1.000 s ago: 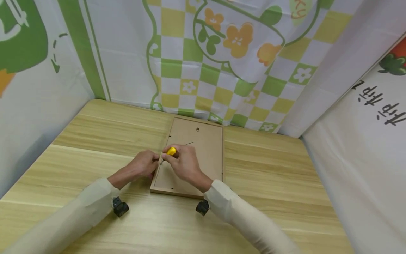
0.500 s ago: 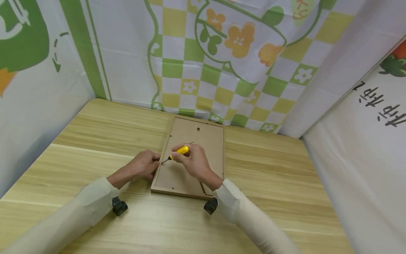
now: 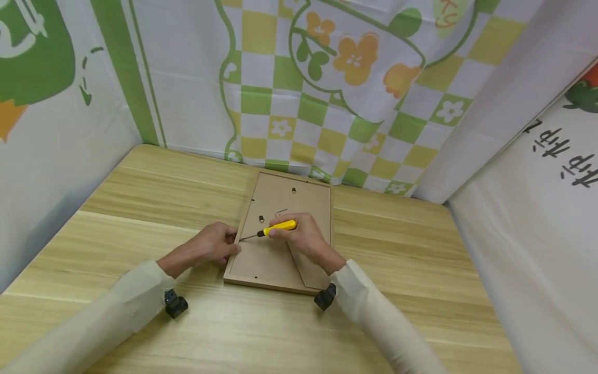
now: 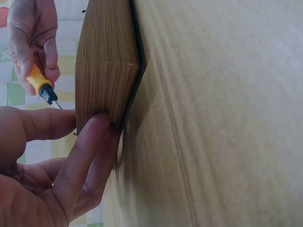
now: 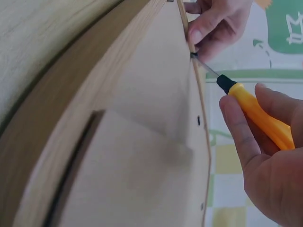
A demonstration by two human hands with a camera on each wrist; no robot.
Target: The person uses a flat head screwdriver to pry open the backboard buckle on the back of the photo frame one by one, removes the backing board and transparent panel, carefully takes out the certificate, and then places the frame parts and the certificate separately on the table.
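Observation:
A wooden frame [image 3: 266, 259] lies back side up on the table, with small dark tabs along its inner edge. My right hand [image 3: 306, 239] holds a yellow screwdriver [image 3: 283, 225], tilted low, its tip at the frame's left inner edge. In the right wrist view the tip of the screwdriver [image 5: 258, 116] meets a dark tab [image 5: 193, 55] there. My left hand [image 3: 212, 244] grips the left side of the frame, thumb on top; in the left wrist view its fingers [image 4: 90, 146] press the outer side of the frame [image 4: 106, 66].
A stand flap [image 3: 310, 265] and metal hangers [image 3: 294, 190] are on the frame's back. The wooden table [image 3: 406, 291] extends on both sides. Behind it hangs a patterned cloth [image 3: 322, 104], with white cloth walls left and right.
My right hand has moved right, and the screwdriver has swung lower, its tip staying near the left edge. My left thumb has come onto the frame's top edge.

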